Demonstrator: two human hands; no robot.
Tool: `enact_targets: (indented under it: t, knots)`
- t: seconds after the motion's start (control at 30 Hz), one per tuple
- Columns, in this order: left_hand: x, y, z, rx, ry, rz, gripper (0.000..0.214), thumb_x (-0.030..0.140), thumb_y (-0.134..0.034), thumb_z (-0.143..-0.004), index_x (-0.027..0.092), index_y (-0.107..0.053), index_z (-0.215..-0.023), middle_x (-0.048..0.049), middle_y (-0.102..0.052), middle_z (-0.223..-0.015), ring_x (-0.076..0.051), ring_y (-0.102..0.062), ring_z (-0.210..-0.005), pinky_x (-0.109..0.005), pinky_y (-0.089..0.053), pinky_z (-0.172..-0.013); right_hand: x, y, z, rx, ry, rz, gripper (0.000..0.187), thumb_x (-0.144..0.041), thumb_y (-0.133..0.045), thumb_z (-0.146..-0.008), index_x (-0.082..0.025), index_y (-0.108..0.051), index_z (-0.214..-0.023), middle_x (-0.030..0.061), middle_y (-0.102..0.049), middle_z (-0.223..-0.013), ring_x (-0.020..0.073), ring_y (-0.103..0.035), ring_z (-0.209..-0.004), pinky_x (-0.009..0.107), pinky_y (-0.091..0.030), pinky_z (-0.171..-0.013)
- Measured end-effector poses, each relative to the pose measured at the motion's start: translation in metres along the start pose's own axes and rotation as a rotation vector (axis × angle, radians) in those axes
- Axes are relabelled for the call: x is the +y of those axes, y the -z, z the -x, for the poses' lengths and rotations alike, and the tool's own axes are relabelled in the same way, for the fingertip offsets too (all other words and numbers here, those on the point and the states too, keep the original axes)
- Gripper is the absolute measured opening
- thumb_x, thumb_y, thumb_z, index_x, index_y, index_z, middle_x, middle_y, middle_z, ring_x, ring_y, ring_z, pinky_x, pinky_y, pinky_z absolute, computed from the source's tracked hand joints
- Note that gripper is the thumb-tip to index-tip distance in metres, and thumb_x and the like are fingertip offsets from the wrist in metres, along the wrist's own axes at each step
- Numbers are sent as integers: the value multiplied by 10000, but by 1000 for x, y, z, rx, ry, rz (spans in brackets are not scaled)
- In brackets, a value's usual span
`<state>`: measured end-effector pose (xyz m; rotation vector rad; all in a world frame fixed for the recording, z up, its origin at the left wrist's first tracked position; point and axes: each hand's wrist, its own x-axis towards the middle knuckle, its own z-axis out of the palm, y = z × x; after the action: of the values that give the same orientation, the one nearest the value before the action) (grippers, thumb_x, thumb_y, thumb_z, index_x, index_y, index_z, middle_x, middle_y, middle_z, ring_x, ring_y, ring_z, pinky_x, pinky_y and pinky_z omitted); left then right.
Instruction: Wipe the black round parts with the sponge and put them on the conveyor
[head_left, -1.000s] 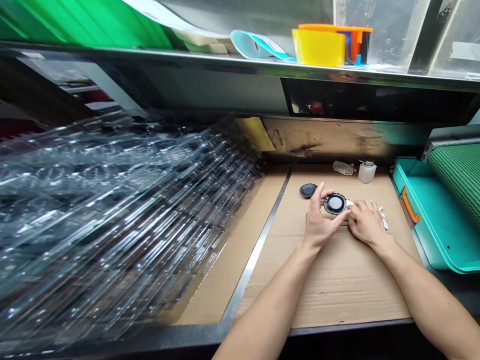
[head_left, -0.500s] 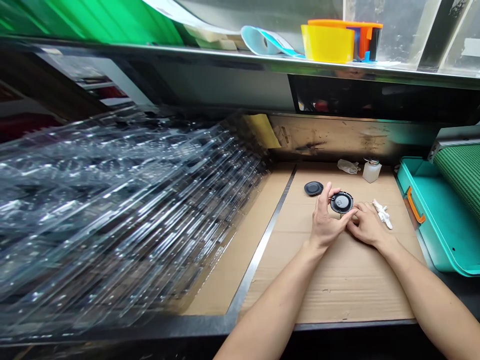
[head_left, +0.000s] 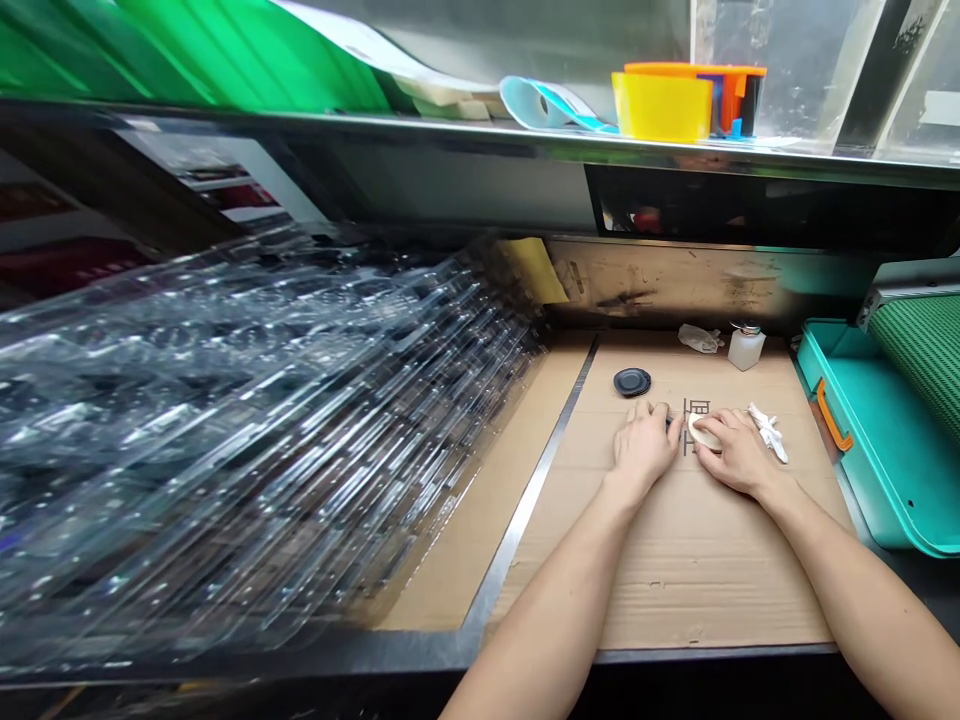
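My left hand [head_left: 641, 447] rests on the cardboard sheet [head_left: 675, 570], fingers curled over a dark edge [head_left: 668, 423], probably the black round part, which is mostly hidden. My right hand [head_left: 739, 452] holds a pale cream oval piece [head_left: 703, 433] against the cardboard, close to my left fingertips. A separate black round disc [head_left: 632, 381] lies flat above my left hand. To the right of my right hand lies a crumpled white cloth [head_left: 769, 432].
A stack of clear plastic trays [head_left: 225, 430] fills the left side. A metal strip [head_left: 532, 490] edges the cardboard. A white bottle [head_left: 746, 350] and a plastic bag [head_left: 700, 338] stand at the back, with a teal case [head_left: 877, 440] to the right.
My hands have come down and together over the black round part, now mostly covered. A pale oval piece shows at my right fingertips. The view has shifted slightly.
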<state>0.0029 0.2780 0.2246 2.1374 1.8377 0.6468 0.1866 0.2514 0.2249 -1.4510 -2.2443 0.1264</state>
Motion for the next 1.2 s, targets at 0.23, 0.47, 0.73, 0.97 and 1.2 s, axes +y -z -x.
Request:
enact_targets:
  t: [0.23, 0.47, 0.73, 0.97, 1.2]
  knots:
    - [-25, 20, 6, -201, -187, 209, 672, 493, -713, -794, 235, -560, -1395, -128, -532, -1332, -337, -546, -1263, -413, -428, -1088, 0, 1, 0, -3, -1, -12, 282, -302, -602, -925, -270, -671, -1197, 60, -660, -1179, 247, -552, -1133, 398, -407, -1005]
    - [-38, 33, 4, -320, -173, 201, 605, 343, -754, -695, 234, -646, -1280, -114, -587, -1294, -324, -608, -1189, -387, -451, -1074, 2, 1, 1, -7, -1, -21, 263, -299, -603, -927, -282, -672, -1181, 54, -657, -1189, 244, -552, -1129, 404, -400, -1009]
    - [-62, 49, -48, 83, 43, 6, 586, 533, -739, -732, 187, -639, -1193, -132, -590, -1183, -340, -561, -1183, -412, -449, -1027, 3, -5, 1, -5, -2, -43, 237, -292, -606, -916, -263, -675, -1141, 59, -649, -1164, 235, -551, -1103, 398, -400, -1004]
    - [-74, 53, -97, -136, 42, -128, 726, 529, -756, -702, 118, -610, -1282, -201, -581, -1320, -357, -576, -1221, -398, -443, -1041, 3, -12, 2, 19, -25, -76, 235, -281, -631, -891, -272, -680, -1120, 53, -645, -1163, 236, -551, -1115, 409, -387, -1012]
    - [-76, 38, -120, -285, -111, -62, 829, 462, -833, -621, 154, -593, -1352, -195, -562, -1453, -363, -521, -1349, -398, -370, -1140, 0, -8, 3, 15, -34, -89, 241, -257, -644, -882, -258, -681, -1120, 58, -648, -1161, 229, -550, -1119, 395, -388, -1007]
